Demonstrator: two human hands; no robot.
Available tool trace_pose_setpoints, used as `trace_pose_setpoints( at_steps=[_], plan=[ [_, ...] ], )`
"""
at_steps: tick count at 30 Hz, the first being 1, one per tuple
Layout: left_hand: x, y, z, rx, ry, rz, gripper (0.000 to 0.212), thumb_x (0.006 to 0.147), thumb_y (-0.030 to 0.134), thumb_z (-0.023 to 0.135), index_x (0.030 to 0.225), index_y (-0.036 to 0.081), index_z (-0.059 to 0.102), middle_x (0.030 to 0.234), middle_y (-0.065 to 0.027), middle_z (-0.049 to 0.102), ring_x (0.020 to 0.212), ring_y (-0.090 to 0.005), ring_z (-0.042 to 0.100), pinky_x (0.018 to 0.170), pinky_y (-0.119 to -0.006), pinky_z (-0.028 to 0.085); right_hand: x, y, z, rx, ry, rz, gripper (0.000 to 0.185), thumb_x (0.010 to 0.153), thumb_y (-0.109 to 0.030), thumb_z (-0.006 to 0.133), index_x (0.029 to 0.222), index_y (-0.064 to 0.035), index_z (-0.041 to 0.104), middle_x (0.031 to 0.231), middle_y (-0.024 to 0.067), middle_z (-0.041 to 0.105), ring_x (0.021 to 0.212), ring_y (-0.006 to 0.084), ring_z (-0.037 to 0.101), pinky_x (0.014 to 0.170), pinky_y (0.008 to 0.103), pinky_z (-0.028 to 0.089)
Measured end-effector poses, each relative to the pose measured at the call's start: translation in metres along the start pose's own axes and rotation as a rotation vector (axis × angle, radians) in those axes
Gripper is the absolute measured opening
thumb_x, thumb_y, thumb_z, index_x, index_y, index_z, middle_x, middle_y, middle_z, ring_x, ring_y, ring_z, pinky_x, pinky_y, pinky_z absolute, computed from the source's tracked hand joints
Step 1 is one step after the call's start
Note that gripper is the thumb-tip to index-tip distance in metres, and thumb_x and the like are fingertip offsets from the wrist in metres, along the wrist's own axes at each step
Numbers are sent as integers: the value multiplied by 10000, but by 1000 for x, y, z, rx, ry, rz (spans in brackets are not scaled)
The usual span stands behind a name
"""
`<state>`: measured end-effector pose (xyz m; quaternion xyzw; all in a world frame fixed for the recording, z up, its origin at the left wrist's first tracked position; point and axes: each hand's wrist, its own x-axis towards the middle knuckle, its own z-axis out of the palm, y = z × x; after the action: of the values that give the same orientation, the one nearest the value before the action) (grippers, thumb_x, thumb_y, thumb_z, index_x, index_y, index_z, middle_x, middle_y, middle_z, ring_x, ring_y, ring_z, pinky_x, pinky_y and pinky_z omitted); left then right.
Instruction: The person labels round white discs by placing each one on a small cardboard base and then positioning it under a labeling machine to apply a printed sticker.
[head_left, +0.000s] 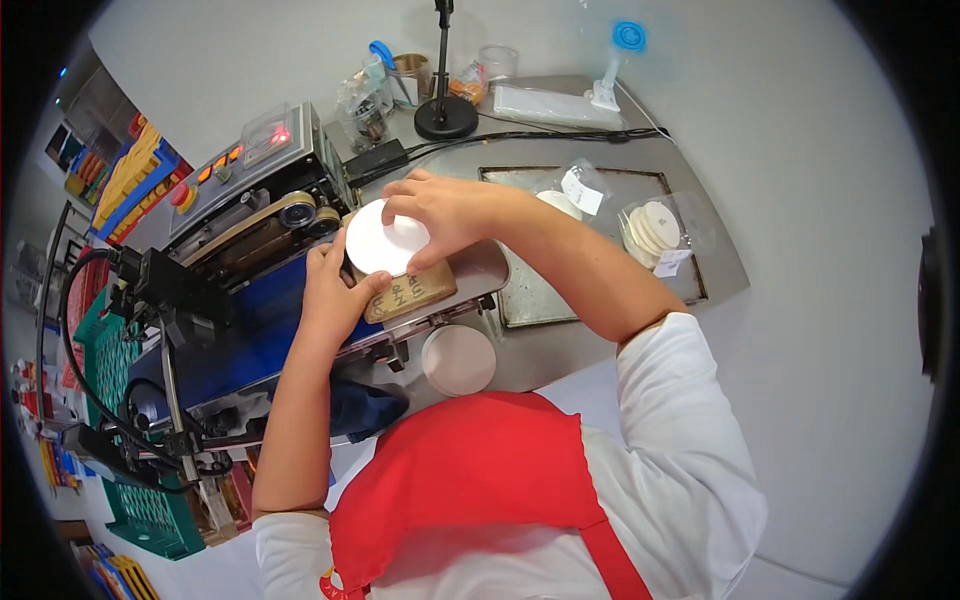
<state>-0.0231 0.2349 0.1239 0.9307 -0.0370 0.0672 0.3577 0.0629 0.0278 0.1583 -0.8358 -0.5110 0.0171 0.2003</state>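
Observation:
A white round disc (375, 244), perhaps the top of a stack, lies over a brown block (412, 292) that bears handwriting. My left hand (334, 289) grips the disc's near left edge, its thumb at the rim and its fingers along the side. From the right, my right hand (439, 217) reaches across it, with the thumb at the right rim and curled fingers on the top face. The block rests at the end of a sealing machine's (247, 180) blue conveyor belt (262, 322). Another round pale stack (459, 360) stands close in front of me.
A metal tray (525, 307) on the right holds a bag of white discs (656, 229) and another labelled bag (581, 191). Behind are a black stand base (445, 118), cables (540, 136) and a plastic-wrapped pack (555, 106). A black bracket device (180, 300) overhangs the belt.

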Motion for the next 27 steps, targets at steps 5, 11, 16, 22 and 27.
trace_pose_setpoints(
  at_steps=[5, 11, 16, 22, 27],
  plan=[
    [-4, -1, 8, -32, 129, 99, 686, 643, 145, 765, 1253, 64, 460, 1081, -115, 462, 827, -194, 506, 710, -286, 445, -2, 0, 0, -23, 10, 22, 597, 599, -384, 737, 1064, -54, 560, 1254, 182, 446, 1152, 339, 396, 957, 407, 371],
    [-12, 0, 8, 37, 160, 102, 351, 722, 107, 717, 1041, 75, 576, 1049, -82, 479, 798, -186, 527, 687, -293, 445, 4, 7, 13, -55, 55, -11, 630, 587, -460, 723, 1053, -59, 586, 1170, 132, 517, 1112, 311, 427, 898, 399, 406],
    [-9, -5, 7, 87, 112, 133, 270, 773, 119, 678, 1013, 50, 575, 999, -49, 477, 745, -138, 486, 635, -255, 417, 1, 5, 16, -49, 80, 51, 664, 590, -513, 706, 1080, -84, 581, 1162, 110, 535, 1123, 300, 428, 888, 406, 423],
    [-7, -10, 10, 110, 117, 163, 272, 817, 153, 652, 1037, 18, 565, 992, -38, 471, 746, -107, 467, 621, -220, 401, 5, 8, 20, -66, 50, 94, 705, 601, -573, 676, 1128, -120, 561, 1170, 102, 528, 1144, 303, 412, 886, 435, 425],
    [-6, -13, 10, 91, 117, 165, 274, 829, 151, 642, 1051, 13, 559, 1001, -43, 469, 765, -108, 489, 630, -220, 412, 9, 11, 20, -67, 8, 101, 712, 605, -591, 666, 1136, -130, 555, 1157, 99, 531, 1149, 311, 402, 900, 439, 411]
  ],
)
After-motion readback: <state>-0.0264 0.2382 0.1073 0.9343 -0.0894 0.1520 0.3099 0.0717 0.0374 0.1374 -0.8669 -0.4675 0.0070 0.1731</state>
